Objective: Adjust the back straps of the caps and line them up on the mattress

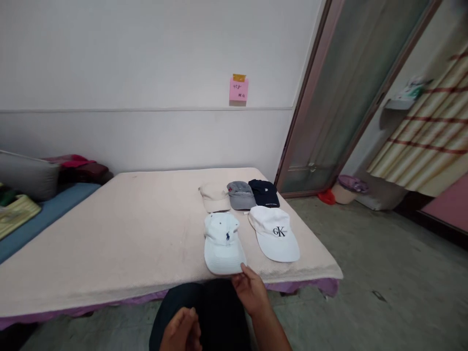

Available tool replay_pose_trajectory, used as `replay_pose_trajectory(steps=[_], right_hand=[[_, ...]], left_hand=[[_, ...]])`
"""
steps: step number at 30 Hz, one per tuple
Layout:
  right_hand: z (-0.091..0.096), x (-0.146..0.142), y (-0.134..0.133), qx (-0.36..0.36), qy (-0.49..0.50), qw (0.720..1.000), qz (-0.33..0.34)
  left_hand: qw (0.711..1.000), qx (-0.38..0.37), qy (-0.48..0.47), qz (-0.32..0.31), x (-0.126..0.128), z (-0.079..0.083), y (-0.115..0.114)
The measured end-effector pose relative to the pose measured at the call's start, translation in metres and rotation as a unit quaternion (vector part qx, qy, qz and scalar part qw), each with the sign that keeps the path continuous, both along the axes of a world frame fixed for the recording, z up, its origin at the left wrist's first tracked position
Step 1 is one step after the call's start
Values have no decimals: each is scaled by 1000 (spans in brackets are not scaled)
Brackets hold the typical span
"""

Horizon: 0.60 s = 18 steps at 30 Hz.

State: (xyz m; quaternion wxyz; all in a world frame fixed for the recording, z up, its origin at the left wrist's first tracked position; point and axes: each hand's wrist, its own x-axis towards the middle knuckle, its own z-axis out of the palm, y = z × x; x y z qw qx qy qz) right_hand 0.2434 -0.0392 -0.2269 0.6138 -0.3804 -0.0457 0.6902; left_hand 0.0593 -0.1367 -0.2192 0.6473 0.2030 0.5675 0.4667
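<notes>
My right hand [252, 291] pinches the front right edge of the brim of a pale white-blue baseball cap [221, 243] with a small dark rider logo. That cap lies on the bed, its brim toward me. My left hand [182, 330] is held over my lap, fingers curled in and no object visible in them. Right of the pale cap lies a white cap [272, 234] with black letters. Behind these two, a cream cap [215, 197], a grey cap [241, 196] and a navy cap [263, 193] sit side by side.
The caps rest on a bed with a light pink cover [146, 234]. At the left are a grey cushion [29, 175] and a blue mat [47, 209]. A pink note [239, 90] is taped to the wall. To the right are a sliding door [347, 87] and a bin [345, 190].
</notes>
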Motion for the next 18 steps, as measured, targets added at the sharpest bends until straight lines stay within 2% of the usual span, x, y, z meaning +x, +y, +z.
replay_pose_trajectory(steps=[2,4,8,11,15,18], right_hand=[[8,-2,-14,30,30,999,28],[17,-6,-29,69,45,994,67],[37,-18,-54,128,39,979,152],[43,-33,-60,144,13,969,199],[29,-64,-54,133,-37,969,204],[9,-91,-43,134,-51,970,196]], left_hand=[[998,-28,-52,19,-2,8,8],[994,-27,-101,9,-7,23,18],[979,66,-188,-35,-30,64,44],[970,120,-212,23,-55,94,65],[951,159,-237,120,-86,121,82],[939,173,-257,148,-107,132,82]])
